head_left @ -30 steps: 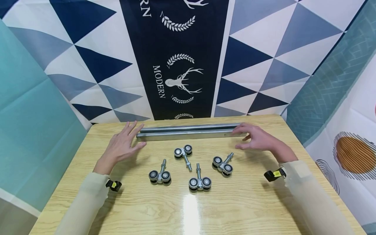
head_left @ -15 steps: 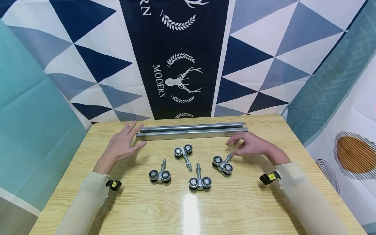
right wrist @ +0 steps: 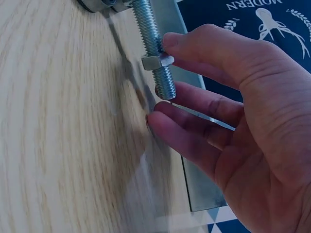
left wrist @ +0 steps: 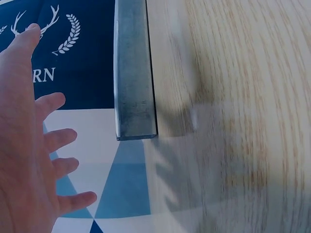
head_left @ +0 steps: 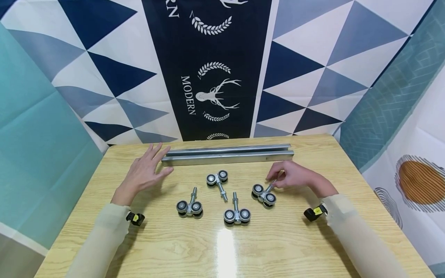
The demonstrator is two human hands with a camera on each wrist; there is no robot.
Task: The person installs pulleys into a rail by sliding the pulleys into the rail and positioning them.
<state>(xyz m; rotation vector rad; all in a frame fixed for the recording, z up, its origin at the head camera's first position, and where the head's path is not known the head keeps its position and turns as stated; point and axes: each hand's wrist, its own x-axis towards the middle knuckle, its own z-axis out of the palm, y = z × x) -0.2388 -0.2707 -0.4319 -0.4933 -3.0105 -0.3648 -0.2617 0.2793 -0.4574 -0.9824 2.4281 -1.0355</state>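
My right hand [head_left: 294,175] is at the right-hand sliding-door roller [head_left: 270,199], a pair of black-and-metal wheels with a threaded bolt. In the right wrist view, thumb and curled fingers pinch the bolt [right wrist: 148,31] by its nut; the wheels are mostly cut off at the top. The roller's wheels still sit on the table. Fingers spread, my left hand [head_left: 146,172] hovers by the left end of a steel channel track [head_left: 227,159] and holds nothing. In the left wrist view the track's end [left wrist: 135,92] lies beyond the fingers, with a visible gap.
Three more rollers lie on the wooden table [head_left: 174,247]: one at the left [head_left: 189,208], one near the track [head_left: 217,180] and one in front [head_left: 237,216]. Patterned cloth [head_left: 222,77] hangs behind the table's back edge; teal cloth [head_left: 41,135] hangs at the left.
My right hand has left the track's right end, come down toward me, and closed its thumb and fingers on the right roller's bolt. The left hand has stayed in place.
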